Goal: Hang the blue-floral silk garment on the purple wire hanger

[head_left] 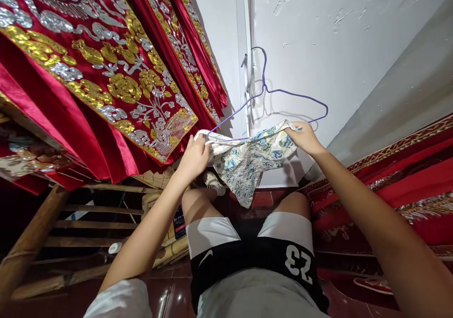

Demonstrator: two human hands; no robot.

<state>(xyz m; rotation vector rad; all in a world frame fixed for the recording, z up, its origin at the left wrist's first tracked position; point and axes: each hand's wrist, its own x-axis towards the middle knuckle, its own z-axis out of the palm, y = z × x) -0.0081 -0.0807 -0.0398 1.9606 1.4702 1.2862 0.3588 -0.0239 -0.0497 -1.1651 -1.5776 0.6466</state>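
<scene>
A purple clothes hanger hangs in front of me by its hook from a fitting on the white wall. Over its lower bar lies a thin garment with a blue, yellow and white floral print, its lower part drooping to a point. My left hand is closed on the garment's left end, by the hanger's left corner. At the other end, my right hand pinches the cloth's top edge, a little below the hanger's right corner. The garment's exact kind cannot be made out.
Red cloths with gold and silver sequins hang at the left. A bamboo rack stands below them, with a phone near it. More red trimmed fabric lines the right. The white wall is ahead.
</scene>
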